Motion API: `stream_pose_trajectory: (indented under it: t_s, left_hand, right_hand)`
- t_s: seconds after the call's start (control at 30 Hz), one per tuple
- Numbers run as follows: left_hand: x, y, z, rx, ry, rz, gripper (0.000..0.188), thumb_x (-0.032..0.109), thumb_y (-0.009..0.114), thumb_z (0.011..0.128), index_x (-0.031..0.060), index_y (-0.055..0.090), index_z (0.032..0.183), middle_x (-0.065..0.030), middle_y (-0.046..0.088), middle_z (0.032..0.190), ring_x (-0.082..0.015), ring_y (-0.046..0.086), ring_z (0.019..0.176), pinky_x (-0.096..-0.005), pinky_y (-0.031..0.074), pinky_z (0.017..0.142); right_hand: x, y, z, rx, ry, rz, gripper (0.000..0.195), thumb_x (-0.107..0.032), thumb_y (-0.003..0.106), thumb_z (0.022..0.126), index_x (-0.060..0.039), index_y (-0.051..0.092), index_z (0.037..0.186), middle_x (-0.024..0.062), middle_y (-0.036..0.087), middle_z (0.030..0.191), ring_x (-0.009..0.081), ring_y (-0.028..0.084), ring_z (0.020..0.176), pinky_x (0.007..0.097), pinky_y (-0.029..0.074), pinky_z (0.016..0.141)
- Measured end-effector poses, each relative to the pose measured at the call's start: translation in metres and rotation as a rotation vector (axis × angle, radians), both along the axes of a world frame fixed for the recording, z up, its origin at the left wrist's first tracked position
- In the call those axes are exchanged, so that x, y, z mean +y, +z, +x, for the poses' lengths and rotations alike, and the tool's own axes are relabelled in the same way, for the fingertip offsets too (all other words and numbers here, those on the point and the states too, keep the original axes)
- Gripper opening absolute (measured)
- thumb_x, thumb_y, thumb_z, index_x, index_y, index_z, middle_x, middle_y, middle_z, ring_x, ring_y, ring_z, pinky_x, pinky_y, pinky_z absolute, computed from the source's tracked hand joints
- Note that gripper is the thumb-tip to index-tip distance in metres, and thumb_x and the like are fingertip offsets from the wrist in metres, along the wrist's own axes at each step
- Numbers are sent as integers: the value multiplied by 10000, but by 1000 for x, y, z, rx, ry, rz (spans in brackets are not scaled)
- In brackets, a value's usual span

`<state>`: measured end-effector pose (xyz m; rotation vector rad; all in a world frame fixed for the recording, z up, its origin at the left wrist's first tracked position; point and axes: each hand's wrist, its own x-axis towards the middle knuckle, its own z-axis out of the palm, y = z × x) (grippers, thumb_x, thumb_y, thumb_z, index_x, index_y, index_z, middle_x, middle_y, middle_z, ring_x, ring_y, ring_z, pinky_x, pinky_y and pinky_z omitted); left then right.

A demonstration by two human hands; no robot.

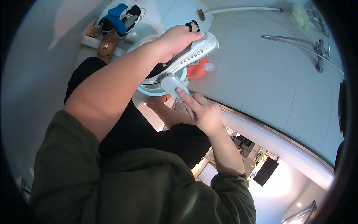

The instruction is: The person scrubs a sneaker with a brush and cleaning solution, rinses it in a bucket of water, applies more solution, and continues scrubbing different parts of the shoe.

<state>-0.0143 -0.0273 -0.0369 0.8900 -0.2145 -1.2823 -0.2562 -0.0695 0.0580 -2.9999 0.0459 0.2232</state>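
Note:
My left hand (179,40) grips a wet white-and-black shoe (193,57) from above, holding it tilted with its white sidewall towards me. The sidewall bears the maker's name, Playboy. In my right hand (205,112) is a pale-backed scrubbing brush (172,84), with a finger stretched along its back. The brush touches or nearly touches the lower end of the shoe; its bristles are mostly hidden. Beneath both is a light blue basin (151,91), whose contents are largely covered by the shoe and my left arm.
A red-orange bottle (195,72) with a clear cap stands beside the basin. Farther off are a pair of shoes (131,21) with blue pieces (119,11), a small white bottle (131,37) and a long-handled brush (202,14). A shower hose (293,42) hangs from a wall tap (320,54).

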Motion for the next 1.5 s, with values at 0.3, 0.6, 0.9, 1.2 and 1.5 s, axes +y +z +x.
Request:
stream_pose_trajectory:
  t_s: [0.3, 0.6, 0.9, 1.2, 1.5]
  left_hand:
    - [-3, -10, 10, 200, 135, -22, 404, 317, 701, 1033, -59, 633, 1162, -194, 711, 1089, -297, 739, 909, -485, 620, 737]
    - [-2, -10, 13, 231, 162, 22, 399, 296, 685, 1051, -73, 603, 1179, -199, 706, 1065, -307, 725, 911, -509, 614, 783]
    - [-11, -15, 14, 406, 196, 33, 397, 315, 647, 1076, -63, 656, 1198, -177, 732, 1093, -302, 719, 940, -516, 587, 856]
    - [-4, -4, 13, 376, 225, 64, 381, 312, 632, 1085, -46, 653, 1215, -187, 719, 1146, -297, 709, 969, -512, 590, 854]
    - [3, 0, 13, 339, 169, 39, 376, 315, 627, 1087, -46, 639, 1190, -188, 720, 1096, -313, 716, 912, -557, 608, 775]
  right_hand:
    - [-11, -21, 6, -192, -208, 118, 571, -41, 778, 923, -220, 677, 1456, 105, 643, 846, 273, 641, 730, 392, 564, 727]
    - [-26, 2, 18, -61, -53, -81, 612, -101, 789, 896, -295, 663, 1463, 63, 581, 786, 237, 626, 644, 382, 544, 548]
    - [-53, 17, 29, -127, 62, -40, 593, -105, 777, 917, -291, 663, 1468, 74, 526, 744, 215, 556, 586, 387, 514, 543]
    - [-42, 35, 41, -24, 228, -51, 598, -121, 760, 903, -294, 659, 1466, 46, 554, 781, 230, 612, 602, 375, 540, 537]
    - [-33, 34, 35, 56, 365, -131, 650, -89, 760, 873, -297, 652, 1480, 48, 611, 827, 215, 643, 646, 378, 561, 570]
